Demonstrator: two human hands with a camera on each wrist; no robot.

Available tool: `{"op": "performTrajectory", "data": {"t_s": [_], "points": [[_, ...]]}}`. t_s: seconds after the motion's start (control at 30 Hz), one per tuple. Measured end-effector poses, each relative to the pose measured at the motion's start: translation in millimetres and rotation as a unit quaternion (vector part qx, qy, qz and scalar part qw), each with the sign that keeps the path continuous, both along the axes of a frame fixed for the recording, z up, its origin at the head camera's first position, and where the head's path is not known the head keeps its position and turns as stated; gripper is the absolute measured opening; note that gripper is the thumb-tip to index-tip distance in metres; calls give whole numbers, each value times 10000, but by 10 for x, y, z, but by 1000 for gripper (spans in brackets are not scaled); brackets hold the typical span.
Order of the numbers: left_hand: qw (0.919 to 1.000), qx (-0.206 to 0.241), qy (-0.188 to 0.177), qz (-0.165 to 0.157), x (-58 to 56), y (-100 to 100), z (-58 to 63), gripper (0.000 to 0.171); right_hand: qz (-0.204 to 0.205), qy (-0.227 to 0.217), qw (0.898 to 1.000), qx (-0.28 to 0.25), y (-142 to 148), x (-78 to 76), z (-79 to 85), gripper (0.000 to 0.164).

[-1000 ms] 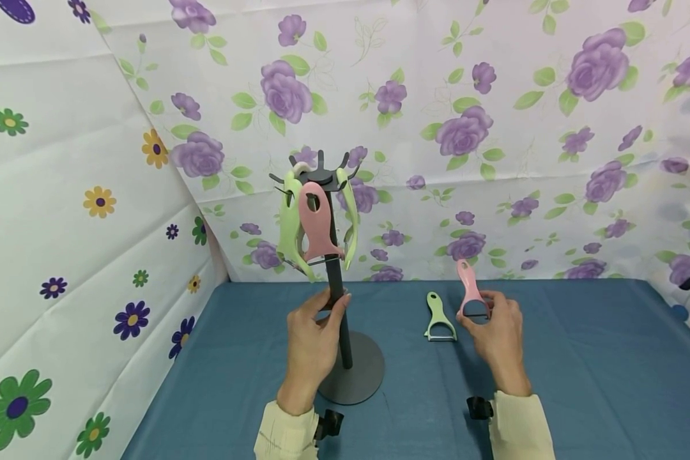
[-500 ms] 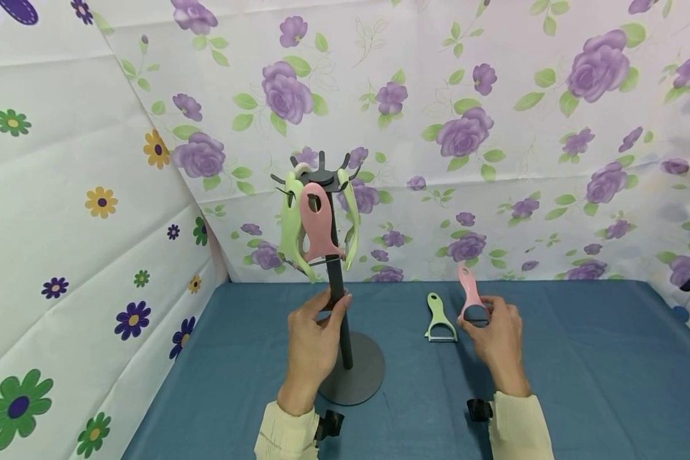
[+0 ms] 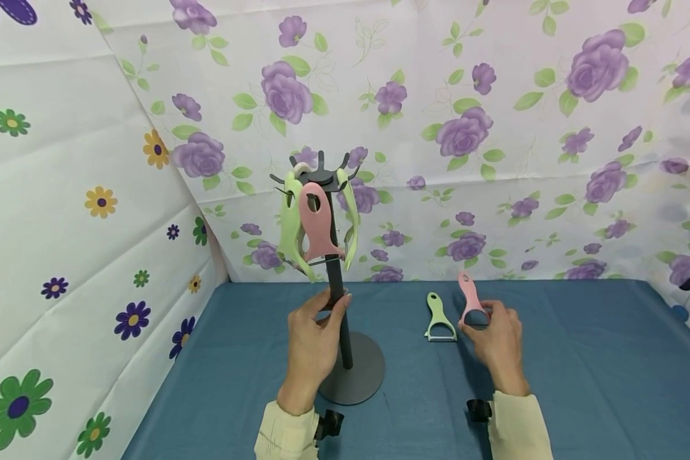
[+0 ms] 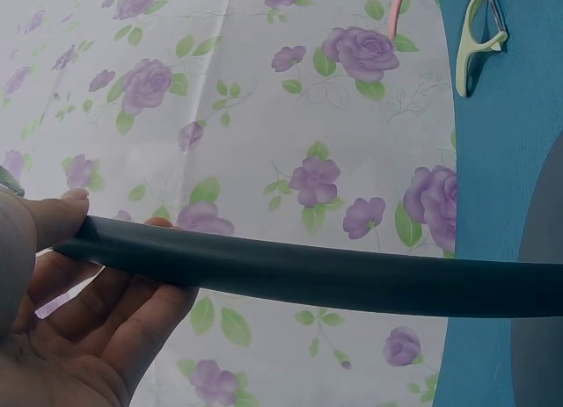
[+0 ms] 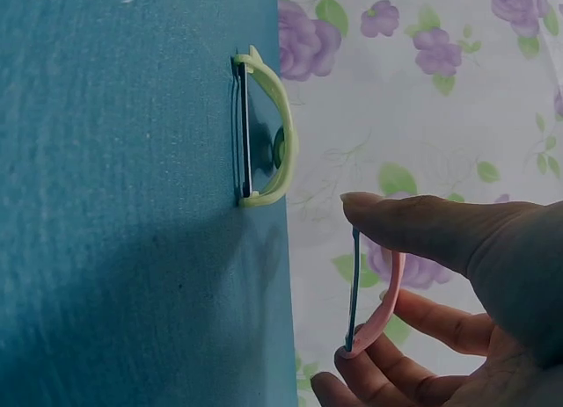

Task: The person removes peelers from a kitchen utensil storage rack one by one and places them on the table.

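Note:
My left hand [image 3: 313, 345] grips the dark post of a hanging rack [image 3: 335, 281], thumb on one side and fingers round the other. From the rack's hooks hang a pink peeler [image 3: 316, 220], green peelers [image 3: 290, 223] and part of a pale one behind. On the right, my right hand [image 3: 497, 335] pinches another pink peeler [image 3: 469, 294] by its blade end, handle pointing up and away. In the right wrist view the thumb and fingertips hold that pink peeler [image 5: 387, 315] at both sides of its head. A green peeler [image 3: 437, 317] lies on the table beside it.
The rack's round grey base [image 3: 362, 377] stands on the blue tablecloth [image 3: 414, 409]. A flowered cloth [image 3: 414, 140] hangs behind the table, and another flowered cloth [image 3: 92, 255] borders the left side. Both wrists wear small black camera mounts [image 3: 479, 410].
The pink peeler in my right hand has sunk slightly, its handle tip now lower and a little to the right. My left hand and the rack stay where they were.

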State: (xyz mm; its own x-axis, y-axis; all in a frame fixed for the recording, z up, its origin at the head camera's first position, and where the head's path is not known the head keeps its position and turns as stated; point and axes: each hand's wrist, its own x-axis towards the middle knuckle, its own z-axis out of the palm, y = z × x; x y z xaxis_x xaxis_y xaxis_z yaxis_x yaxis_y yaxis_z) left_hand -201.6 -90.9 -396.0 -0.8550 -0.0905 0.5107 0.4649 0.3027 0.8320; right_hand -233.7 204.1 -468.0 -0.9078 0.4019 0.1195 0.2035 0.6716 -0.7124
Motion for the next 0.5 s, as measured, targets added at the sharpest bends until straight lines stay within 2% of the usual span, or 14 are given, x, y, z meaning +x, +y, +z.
{"op": "performTrajectory", "data": {"t_s": [0.5], "points": [[10000,-19,46,-16,-4,-7,-2,20,-14,-255,9995,176,7,-16,-63,65]]}}
